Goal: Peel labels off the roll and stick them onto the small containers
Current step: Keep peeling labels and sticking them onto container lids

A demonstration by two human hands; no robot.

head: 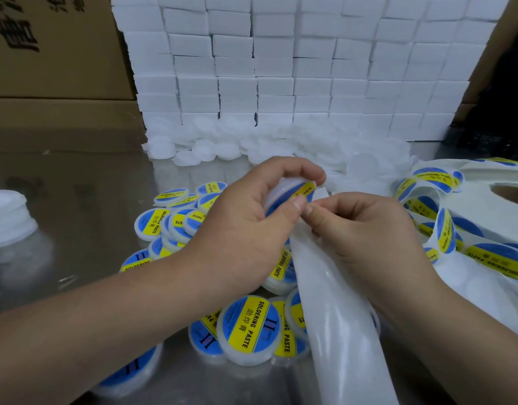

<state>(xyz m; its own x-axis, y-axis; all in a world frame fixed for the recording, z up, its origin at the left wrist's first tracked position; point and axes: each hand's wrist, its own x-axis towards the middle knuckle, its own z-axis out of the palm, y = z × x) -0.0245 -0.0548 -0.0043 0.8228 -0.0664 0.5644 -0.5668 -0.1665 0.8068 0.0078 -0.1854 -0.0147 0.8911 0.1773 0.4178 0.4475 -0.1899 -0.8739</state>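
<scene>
A steel table runs back to a stack of white boxes, with plain white tubs heaped at its foot. In front of that stack your hands meet. Your left hand curls round one small container, thumb pressing the blue-and-yellow label on its lid. Your right hand, thumb tip against the left thumb, pinches the top of the glossy backing strip, which trails towards you. The roll lies in front of the stack's right end; finished containers lie under your wrists.

The label looks only partly down. Keep your thumb on the stuck edge and draw the strip away low and slowly. Check the label sits centred, then smooth outward so no bubbles stay.
</scene>
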